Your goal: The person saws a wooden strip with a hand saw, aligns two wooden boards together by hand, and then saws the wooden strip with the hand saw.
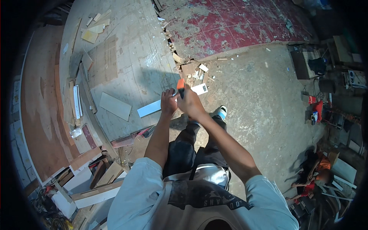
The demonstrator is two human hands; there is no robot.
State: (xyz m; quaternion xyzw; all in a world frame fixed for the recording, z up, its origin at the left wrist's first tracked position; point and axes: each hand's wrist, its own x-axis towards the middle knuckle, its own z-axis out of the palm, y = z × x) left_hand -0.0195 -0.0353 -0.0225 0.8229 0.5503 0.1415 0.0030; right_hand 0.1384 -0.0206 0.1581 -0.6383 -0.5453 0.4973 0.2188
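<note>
A narrow white board (149,109) lies at the right edge of the wooden worktable (134,50), with one end sticking out past it. My left hand (168,102) grips the board near its middle, fingers bent over the far side. Close beside it, my right hand (190,102) is closed around an orange-and-black tool (181,84). That hand covers much of the tool, so its kind is not clear. The part of the board between my hands is mostly hidden.
Wood offcuts (197,73) litter the floor by the table edge. A loose pale panel (115,106) lies left of the board. Stacked boards (96,191) crowd the lower left. On the right, two people (320,176) are near more wood pieces.
</note>
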